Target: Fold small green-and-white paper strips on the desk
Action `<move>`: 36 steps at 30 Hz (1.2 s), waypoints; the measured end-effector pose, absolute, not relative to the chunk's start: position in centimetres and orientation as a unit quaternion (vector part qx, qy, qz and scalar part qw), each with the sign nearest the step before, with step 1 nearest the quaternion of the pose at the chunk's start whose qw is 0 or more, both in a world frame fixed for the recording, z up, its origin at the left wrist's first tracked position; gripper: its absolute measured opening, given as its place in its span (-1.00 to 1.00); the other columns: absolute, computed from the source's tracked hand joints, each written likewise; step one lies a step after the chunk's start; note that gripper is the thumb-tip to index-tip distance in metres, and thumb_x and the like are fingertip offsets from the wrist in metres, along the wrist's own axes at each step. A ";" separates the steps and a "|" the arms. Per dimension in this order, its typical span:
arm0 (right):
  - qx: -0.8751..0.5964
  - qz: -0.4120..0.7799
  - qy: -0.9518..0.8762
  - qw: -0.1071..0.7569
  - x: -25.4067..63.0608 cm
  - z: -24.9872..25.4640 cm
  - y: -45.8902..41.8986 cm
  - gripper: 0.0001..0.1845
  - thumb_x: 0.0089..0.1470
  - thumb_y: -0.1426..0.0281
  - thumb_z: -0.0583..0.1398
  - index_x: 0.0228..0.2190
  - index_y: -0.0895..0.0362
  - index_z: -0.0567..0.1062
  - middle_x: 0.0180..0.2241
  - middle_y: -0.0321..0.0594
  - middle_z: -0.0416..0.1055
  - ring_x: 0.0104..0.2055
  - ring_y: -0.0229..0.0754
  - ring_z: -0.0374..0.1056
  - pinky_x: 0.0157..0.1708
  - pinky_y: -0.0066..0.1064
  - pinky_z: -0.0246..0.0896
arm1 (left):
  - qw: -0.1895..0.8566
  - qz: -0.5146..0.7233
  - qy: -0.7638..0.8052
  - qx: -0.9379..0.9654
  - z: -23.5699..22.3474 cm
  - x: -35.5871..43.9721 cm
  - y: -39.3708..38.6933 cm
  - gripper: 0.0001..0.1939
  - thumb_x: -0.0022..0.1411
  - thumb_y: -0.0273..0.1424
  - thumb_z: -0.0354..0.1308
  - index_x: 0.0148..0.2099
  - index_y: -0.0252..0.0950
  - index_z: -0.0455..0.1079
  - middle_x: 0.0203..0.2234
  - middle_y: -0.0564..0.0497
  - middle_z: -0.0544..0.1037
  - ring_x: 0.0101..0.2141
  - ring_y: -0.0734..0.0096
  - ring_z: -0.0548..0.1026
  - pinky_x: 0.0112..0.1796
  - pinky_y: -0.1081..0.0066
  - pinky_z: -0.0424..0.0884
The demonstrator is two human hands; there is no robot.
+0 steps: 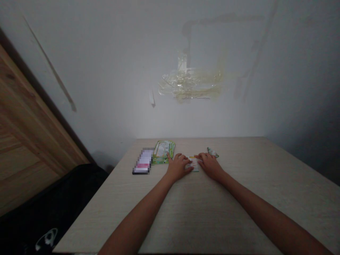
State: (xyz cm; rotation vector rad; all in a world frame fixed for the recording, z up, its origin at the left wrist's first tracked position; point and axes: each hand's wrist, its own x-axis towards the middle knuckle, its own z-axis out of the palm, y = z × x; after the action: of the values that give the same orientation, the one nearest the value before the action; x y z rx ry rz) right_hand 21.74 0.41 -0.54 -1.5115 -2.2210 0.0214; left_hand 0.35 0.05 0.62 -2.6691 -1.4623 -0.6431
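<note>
A small printed paper, white with coloured print and a yellow strip along its top, lies on the table between my hands. My left hand rests at its left side, fingers spread, with fingertips touching its edge. On the right side, my right hand is bent over the table, its fingers apart and their tips on the paper's right edge. Just behind my right hand lies a folded green-and-white piece. A stack of green printed cards or packets sits beyond my left hand, close to its fingers.
A phone-like device with a blurred screen lies left of the stack. The pale wooden table meets a wall with tape remnants. At left are a wooden panel and a black bag-like item.
</note>
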 end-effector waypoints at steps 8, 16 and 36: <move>-0.440 0.080 -0.831 0.331 23.4 -1.1 1.0 -0.73 0.18 0.39 0.09 -0.15 0.11 0.53 -0.06 -0.09 0.49 0.02 -0.05 0.36 0.09 -0.09 0.18 | 0.008 -0.209 -0.481 -0.851 0.9 0.0 -0.3 -0.70 0.24 -0.10 0.12 0.00 0.04 0.46 -0.03 0.02 0.50 0.15 0.04 0.22 0.14 -0.41 -0.47; -0.384 0.084 -0.858 0.331 23.8 -1.7 1.8 -0.83 0.14 0.31 0.20 -0.31 0.00 0.63 -0.02 -0.14 0.47 0.04 -0.06 0.33 0.10 -0.08 0.17 | 0.011 -0.211 -0.479 -0.852 0.9 0.0 -0.3 -0.64 0.20 -0.01 0.13 -0.01 0.02 0.45 -0.03 0.02 0.48 0.13 0.04 0.23 0.12 -0.45 -0.47; -0.454 0.070 -0.823 0.335 23.6 -3.1 2.7 -0.80 0.15 0.29 0.20 -0.28 0.00 0.65 0.06 -0.09 0.36 0.11 -0.02 0.24 0.16 -0.03 0.08 | -0.006 -0.195 -0.498 -0.845 0.8 0.1 -0.2 -0.60 0.18 0.02 0.13 0.04 0.13 0.41 0.03 0.05 0.44 0.17 0.01 0.17 0.09 -0.47 -0.46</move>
State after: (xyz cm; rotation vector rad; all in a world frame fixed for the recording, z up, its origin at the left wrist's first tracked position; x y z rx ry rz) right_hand 23.56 2.68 -3.06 -1.1832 -2.1461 0.1817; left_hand 0.07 -0.23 0.82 -2.6647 -1.5690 -0.6155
